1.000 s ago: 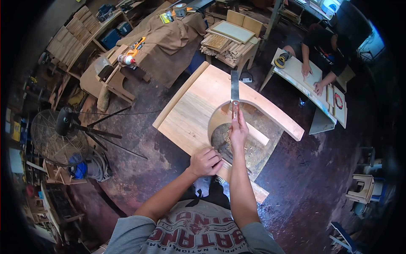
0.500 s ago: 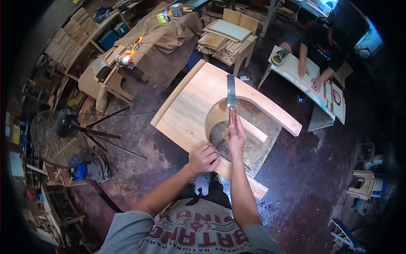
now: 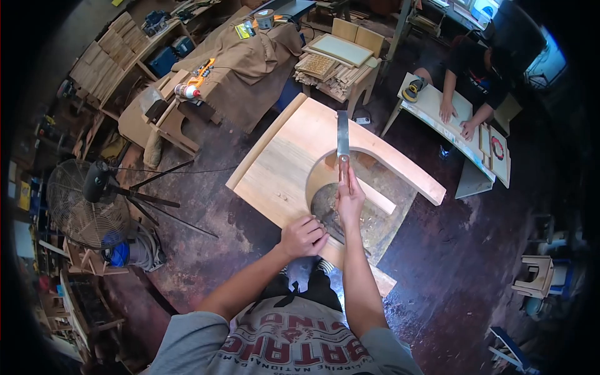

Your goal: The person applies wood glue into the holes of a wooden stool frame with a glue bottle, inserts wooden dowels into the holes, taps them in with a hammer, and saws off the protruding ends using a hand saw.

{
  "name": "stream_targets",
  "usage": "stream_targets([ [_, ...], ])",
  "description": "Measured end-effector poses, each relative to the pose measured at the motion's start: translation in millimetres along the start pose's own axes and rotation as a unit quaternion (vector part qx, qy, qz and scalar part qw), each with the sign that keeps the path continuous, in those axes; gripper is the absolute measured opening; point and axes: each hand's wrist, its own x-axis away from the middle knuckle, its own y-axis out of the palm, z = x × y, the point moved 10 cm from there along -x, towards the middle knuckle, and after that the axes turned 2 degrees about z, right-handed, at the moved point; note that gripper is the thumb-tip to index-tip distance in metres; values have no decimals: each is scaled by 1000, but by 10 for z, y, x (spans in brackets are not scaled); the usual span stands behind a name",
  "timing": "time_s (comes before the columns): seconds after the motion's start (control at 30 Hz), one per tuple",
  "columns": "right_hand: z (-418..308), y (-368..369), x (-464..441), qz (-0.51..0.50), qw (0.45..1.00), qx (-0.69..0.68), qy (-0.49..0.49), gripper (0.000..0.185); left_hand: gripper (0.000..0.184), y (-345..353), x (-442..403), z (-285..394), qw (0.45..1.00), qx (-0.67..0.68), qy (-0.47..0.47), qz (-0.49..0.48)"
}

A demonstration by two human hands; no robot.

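Note:
A pale wooden panel [image 3: 275, 159] with a curved cut-out lies in front of me, one long arm of it running to the right. My right hand [image 3: 350, 199] is wrapped round the brown handle of a flat-bladed saw [image 3: 343, 134], whose metal blade points away over the panel's far part. My left hand [image 3: 304, 237] rests closed on the near edge of the panel, beside the cut-out; what its curled fingers hold, if anything, is hidden. Through the cut-out a wooden strip [image 3: 377, 198] and scattered shavings show on a lower surface.
A fan [image 3: 87, 203] on a dark stand is at the left. Behind, a brown cloth [image 3: 240, 81] covers a bench near a stool [image 3: 350, 78] stacked with wood pieces. At the back right a co-worker's hands [image 3: 456, 119] rest on a white table [image 3: 437, 131] with a sander [image 3: 412, 90].
The saw in my right hand has shifted slightly left and its blade is now nearly straight, pointing away. My left hand stays on the panel's near edge.

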Motion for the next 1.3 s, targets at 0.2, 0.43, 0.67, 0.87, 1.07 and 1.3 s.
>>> stream_targets([
  [0.2, 136, -61, -107, 38, 999, 16, -8, 55, 12, -6, -7, 9, 1000, 3, -1, 0],
  [0.43, 64, -71, 27, -14, 999, -16, 48, 56, 12, -5, -17, 28, 1000, -1, 4, -5],
  [0.67, 83, 17, -242, 7, 1000, -7, 23, 57, 11, 12, -9, 18, 1000, 11, 1, 0],
  [0.87, 151, -11, -43, 0, 1000, -10, 9, 57, 14, 5, -6, 47, 1000, 9, 15, -5],
  [1.07, 94, 76, -204, 15, 1000, 22, 0, 56, 11, -19, -12, 30, 1000, 15, 8, 4],
  [1.3, 81, -70, 64, -3, 1000, -4, 21, 57, 10, -19, -3, 50, 1000, 10, 4, 1],
])
